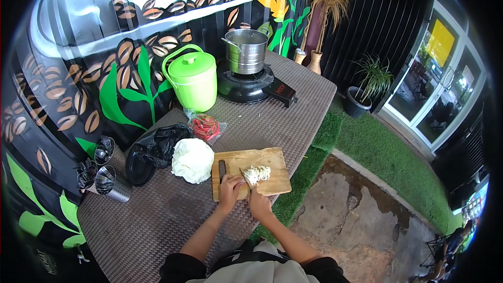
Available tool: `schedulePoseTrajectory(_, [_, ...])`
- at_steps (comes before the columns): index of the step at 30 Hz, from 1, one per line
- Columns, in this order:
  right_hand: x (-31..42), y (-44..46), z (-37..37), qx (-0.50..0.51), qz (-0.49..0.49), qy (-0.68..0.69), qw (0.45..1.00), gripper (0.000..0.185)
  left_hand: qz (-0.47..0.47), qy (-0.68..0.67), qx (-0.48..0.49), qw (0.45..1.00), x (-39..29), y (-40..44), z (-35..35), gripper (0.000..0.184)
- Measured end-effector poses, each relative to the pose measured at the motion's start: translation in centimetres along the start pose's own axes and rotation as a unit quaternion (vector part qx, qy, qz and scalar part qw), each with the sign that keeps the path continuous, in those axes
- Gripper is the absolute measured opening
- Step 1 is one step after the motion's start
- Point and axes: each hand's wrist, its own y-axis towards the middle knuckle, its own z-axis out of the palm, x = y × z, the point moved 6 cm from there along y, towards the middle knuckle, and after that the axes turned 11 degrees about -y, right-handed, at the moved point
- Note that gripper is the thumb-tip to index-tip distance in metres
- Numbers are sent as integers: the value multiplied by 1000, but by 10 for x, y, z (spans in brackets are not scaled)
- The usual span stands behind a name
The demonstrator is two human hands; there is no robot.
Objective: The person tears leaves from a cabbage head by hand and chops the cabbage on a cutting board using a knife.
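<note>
A wooden cutting board (pixel 280 165) lies on the woven table, with a small heap of finely shredded pale cabbage (pixel 259 174) on it. My right hand (pixel 259 204) is closed round the handle of a knife (pixel 247 178), whose blade points away from me along the left side of the shreds. Left of the blade, my left hand (pixel 229 193) presses down with bent fingers on a piece of cabbage, mostly hidden beneath them. A large whitish cabbage head (pixel 193 161) sits just left of the board.
Behind are a bag of red chillies (pixel 206 127), a black plastic bag (pixel 166 140) and a lidded green bucket (pixel 193 84). A steel pot (pixel 245 52) stands on a portable stove (pixel 243 88). Metal cutlery holders (pixel 115 184) stand left. The table edge (pixel 303 153) runs right of the board.
</note>
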Motion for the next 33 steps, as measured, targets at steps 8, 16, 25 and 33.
schedulePoseTrajectory(8, [-4, 2, 1, 39, -10, 31, 999, 32, -17, -3, 7, 1000, 4, -1, 3, 19])
schedulePoseTrajectory(16, [3, -1, 1, 22, 13, 27, 999, 31, 3, 2, 4, 1000, 5, 0, 2, 20])
schedulePoseTrajectory(25, [6, -4, 0, 27, 13, 38, 999, 31, -22, -14, 14, 1000, 9, -1, 4, 19])
schedulePoseTrajectory(33, [-2, 16, 4, 43, 4, 12, 999, 30, -16, -15, 16, 1000, 7, 0, 4, 19])
